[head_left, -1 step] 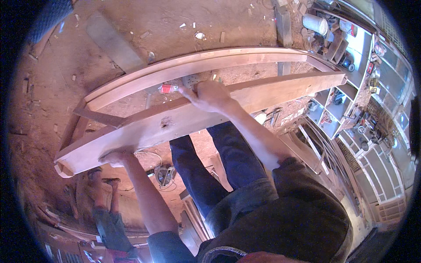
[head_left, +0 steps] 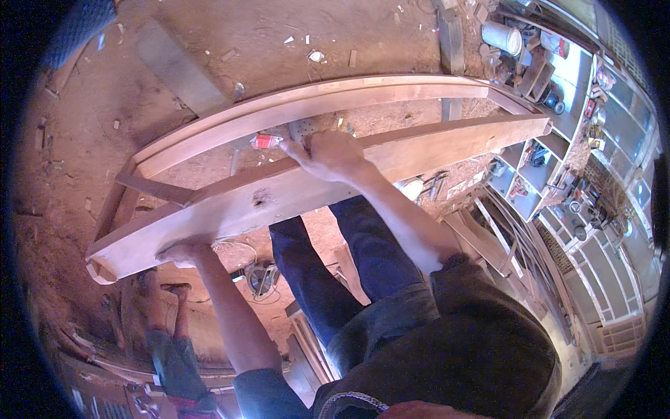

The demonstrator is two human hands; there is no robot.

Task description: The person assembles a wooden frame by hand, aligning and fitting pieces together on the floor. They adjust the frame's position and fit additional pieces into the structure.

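Where right hand (head_left: 333,158) rests, wooden frame (head_left: 293,190), long axis slanting away rightward

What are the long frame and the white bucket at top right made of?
Frame: wood, apparently bare and fairly smooth; pale brown, with a dark knot-like mark. White bucket: plastic or painted metal, can't tell; smooth, pale surface.

Raw Wood Frame (head_left: 296,187) Over Gritty Floor (head_left: 391,45)

Seen from where I stand, the frame is bare, unpainted wood, smooth and matt along its face, save for one rough, dark knot (head_left: 261,197). The floor looks coarse and dusty. Trousers (head_left: 377,244) and shirt (head_left: 481,342) are dull cloth. A pail (head_left: 501,39) appears smooth, whether metal or plastic I cannot tell.
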